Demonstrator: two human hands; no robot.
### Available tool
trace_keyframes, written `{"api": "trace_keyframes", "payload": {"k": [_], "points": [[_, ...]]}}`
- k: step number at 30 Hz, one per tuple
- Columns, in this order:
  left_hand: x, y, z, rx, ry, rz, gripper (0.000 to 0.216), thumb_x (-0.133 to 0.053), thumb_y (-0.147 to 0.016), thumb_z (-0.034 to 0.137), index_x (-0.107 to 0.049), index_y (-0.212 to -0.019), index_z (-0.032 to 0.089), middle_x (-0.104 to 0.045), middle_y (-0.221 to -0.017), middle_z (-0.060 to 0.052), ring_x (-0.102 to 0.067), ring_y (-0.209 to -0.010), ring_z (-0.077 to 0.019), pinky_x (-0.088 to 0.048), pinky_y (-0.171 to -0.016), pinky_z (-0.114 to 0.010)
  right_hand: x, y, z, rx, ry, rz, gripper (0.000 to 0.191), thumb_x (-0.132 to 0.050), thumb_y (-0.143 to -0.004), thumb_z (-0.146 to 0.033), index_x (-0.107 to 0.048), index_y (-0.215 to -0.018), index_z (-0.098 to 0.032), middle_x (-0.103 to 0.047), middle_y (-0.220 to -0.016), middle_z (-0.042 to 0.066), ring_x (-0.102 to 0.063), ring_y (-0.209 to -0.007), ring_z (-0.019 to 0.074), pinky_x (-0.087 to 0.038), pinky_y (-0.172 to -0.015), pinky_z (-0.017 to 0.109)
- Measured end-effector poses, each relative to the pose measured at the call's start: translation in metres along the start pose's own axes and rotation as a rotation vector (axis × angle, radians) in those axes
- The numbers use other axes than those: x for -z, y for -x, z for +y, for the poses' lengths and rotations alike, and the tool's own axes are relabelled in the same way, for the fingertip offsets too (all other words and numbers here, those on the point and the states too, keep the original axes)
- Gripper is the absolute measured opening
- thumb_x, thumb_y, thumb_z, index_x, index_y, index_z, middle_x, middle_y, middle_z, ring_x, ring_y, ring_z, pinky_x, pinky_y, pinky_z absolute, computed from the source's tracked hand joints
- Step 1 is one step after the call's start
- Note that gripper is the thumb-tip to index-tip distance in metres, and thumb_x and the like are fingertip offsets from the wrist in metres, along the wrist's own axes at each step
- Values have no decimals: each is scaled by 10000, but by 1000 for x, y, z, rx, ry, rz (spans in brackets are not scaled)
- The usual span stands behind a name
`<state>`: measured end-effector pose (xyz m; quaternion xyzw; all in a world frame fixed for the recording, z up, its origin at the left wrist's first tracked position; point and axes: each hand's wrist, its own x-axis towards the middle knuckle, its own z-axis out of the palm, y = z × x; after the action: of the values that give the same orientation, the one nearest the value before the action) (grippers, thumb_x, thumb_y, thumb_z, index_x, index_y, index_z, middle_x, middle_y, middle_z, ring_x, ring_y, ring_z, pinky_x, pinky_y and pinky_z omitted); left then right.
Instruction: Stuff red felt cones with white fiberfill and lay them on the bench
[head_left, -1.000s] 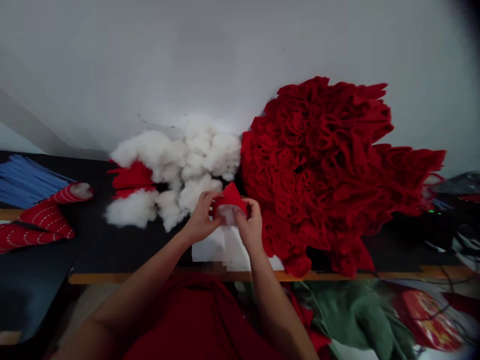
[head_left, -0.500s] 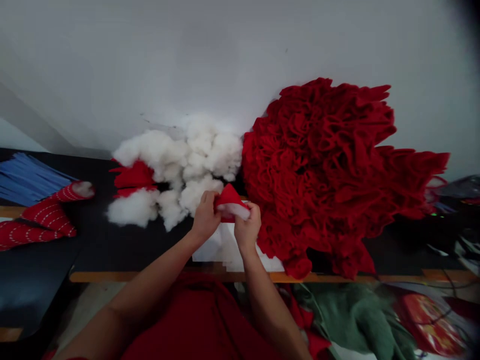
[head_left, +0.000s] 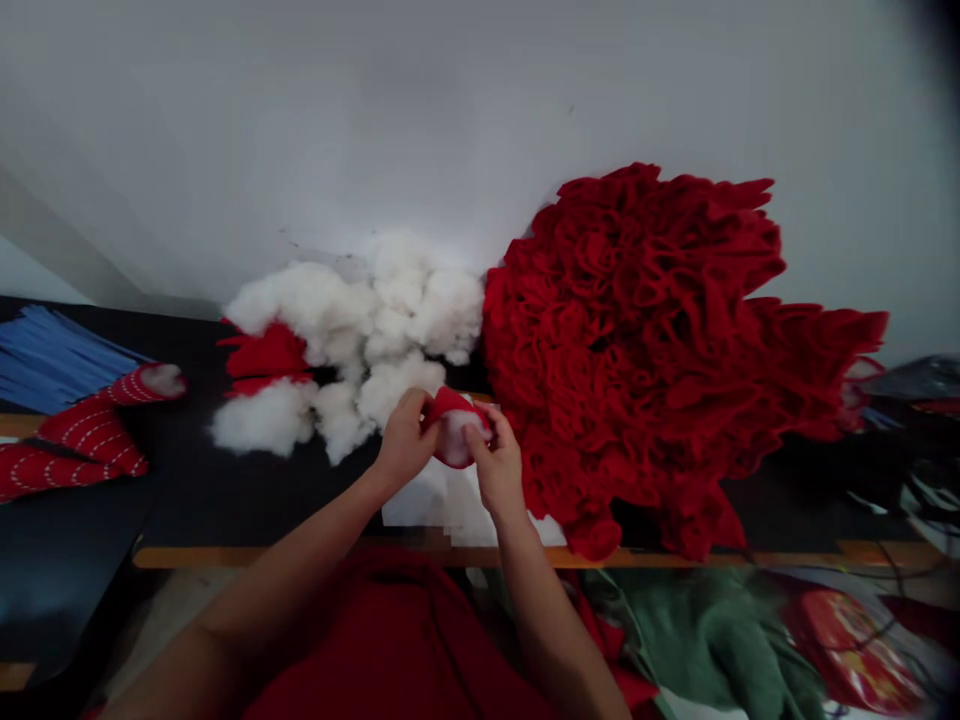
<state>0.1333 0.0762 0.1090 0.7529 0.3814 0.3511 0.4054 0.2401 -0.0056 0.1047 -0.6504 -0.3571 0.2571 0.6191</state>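
Between my two hands is a small red felt piece (head_left: 450, 402) with white stuffing (head_left: 454, 440) showing at its opening, which faces me. My left hand (head_left: 407, 436) is closed on the piece's left side. Around its right edge my right hand (head_left: 499, 462) is closed, the thumb pressing on the stuffing. White paper sheets (head_left: 427, 500) lie below the hands on the black table. Just beyond them sits a loose heap of white stuffing (head_left: 405, 300), with red felt pieces (head_left: 270, 355) partly under its left side.
A tall pile of red felt pieces (head_left: 637, 360) leans against the wall at right. To the left lie red stitched stuffed shapes (head_left: 94, 430) and blue strips (head_left: 60, 355). Green cloth (head_left: 720, 640) and a shiny red package (head_left: 862, 650) are below the table edge (head_left: 300, 557).
The felt piece has been turned so its opening faces me, and the stuffing now looks rounder and further inside. My right thumb has moved onto the stuffing.
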Motion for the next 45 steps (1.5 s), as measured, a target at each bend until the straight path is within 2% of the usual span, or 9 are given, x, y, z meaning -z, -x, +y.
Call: {"api": "trace_keyframes", "payload": {"k": [6,10,14,21,24,27,31,37,45], "points": [[9,2,10,-74,111,-281,260,-528,-709,217,-481,-963,185,-553,-875,-32,-509,-742,-137,-435,-620,-258,3,-3,4,74,155,48,306,-474,-672,-162,-583,-956,-196,-608,-919,29,-556,-848,170,-441,-795,326],[8,-1,11,-98,-63,-153,187,-482,-636,102,-492,-806,181,-531,-793,-24,-484,-714,-146,-401,-629,-270,-2,-2,-7,197,234,39,278,-453,-616,-114,-584,-848,-195,-571,-871,14,-525,-859,162,-409,-806,310],[-3,6,9,-77,-162,10,200,-406,-578,48,-423,-711,195,-476,-707,-11,-455,-673,-149,-371,-620,-276,-10,-2,-5,78,259,202,130,-482,-599,-146,-521,-718,-182,-521,-699,-16,-492,-680,143,-406,-655,272],[5,2,12,-108,-93,-162,304,-444,-591,97,-437,-876,199,-476,-900,-40,-477,-811,-172,-408,-681,-293,-7,-7,2,205,313,130,144,-473,-592,-131,-502,-719,-192,-485,-705,-25,-460,-682,135,-392,-648,264],[10,-4,13,-126,-108,-106,218,-436,-591,86,-437,-778,198,-476,-815,-21,-466,-753,-159,-398,-664,-282,-6,-5,-6,275,283,-8,197,-488,-612,-121,-527,-789,-199,-512,-786,0,-493,-761,149,-420,-704,288],[10,-7,9,-109,-86,3,224,-412,-568,48,-417,-734,197,-466,-766,-8,-453,-714,-145,-387,-644,-269,-5,-2,-10,183,100,-115,311,-543,-659,-183,-523,-968,-204,-541,-993,53,-519,-937,178,-441,-785,321],[6,-1,7,-165,-37,19,221,-419,-579,48,-403,-737,200,-458,-759,-2,-443,-706,-138,-378,-625,-259,-7,-2,-3,-27,-23,20,251,-541,-658,-200,-535,-909,-188,-581,-900,33,-551,-813,161,-455,-711,295],[-4,11,1,-185,-50,43,206,-396,-583,29,-355,-679,207,-417,-695,6,-410,-656,-134,-362,-598,-261,-9,-10,8,-47,131,281,195,-479,-562,-143,-516,-750,-177,-543,-712,-9,-507,-684,150,-419,-650,276],[9,-1,7,-128,-108,-193,347,-487,-601,101,-460,-936,185,-464,-972,-51,-485,-851,-173,-441,-731,-317,-11,-6,1,94,165,117,192,-526,-603,-174,-526,-795,-182,-552,-805,3,-523,-765,154,-419,-723,286]]}}
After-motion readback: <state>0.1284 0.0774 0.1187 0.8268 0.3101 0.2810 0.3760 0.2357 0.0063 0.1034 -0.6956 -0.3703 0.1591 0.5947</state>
